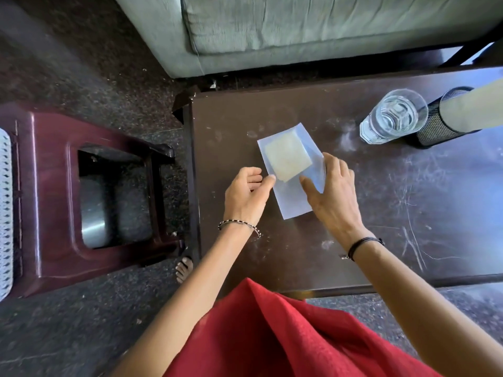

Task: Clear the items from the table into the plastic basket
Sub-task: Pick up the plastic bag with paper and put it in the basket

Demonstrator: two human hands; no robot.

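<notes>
While the clear plastic pouch with a pale yellow square inside (288, 170) lies flat near the left edge of the scratched dark brown bench (381, 213), right grip (334, 197) clasps its right side, thumb on top. Left grip (245, 194) is curled, thumb tip at the pouch's left side; can't tell if it's pinching. White perforated plastic basket (5, 213) sits off the bench, well beyond its left edge.

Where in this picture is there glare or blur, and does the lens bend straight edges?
Head view: pale glare lies on the right part of the table, showing its scratches. Head view: the floor at top left is dim and blurred. Head view: the table's edges and the sofa bow, as with a wide lens. The packet is fairly sharp.
</notes>
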